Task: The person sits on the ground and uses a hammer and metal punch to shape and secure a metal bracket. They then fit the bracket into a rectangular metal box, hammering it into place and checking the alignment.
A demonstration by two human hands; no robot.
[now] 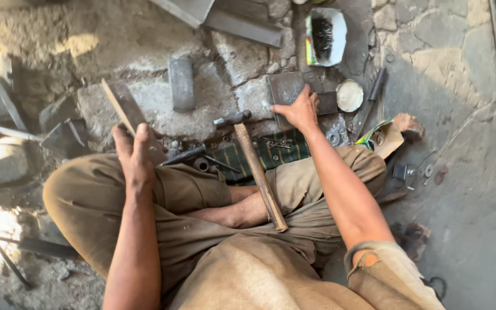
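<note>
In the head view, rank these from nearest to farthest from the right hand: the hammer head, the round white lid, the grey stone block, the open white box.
From the right hand:
1. Round white lid, just to its right.
2. Hammer head, to its left; nearly level with the lid, a close call.
3. Open white box, above it.
4. Grey stone block, far left.

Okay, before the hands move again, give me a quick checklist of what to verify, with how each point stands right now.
1. Left hand has a firm hold on the flat metal strip: ok, fingers wrapped round its lower end.
2. Right hand steady on the dark metal plate: ok, palm and fingers pressed flat on it.
3. Hammer within reach: ok, it lies unheld, handle across the lap, head by the plate.
4. Hammer head tight on its handle: cannot tell.
5. Ground by the crossed legs free of loose bits: not ok, small metal parts lie on the striped cloth.
</note>
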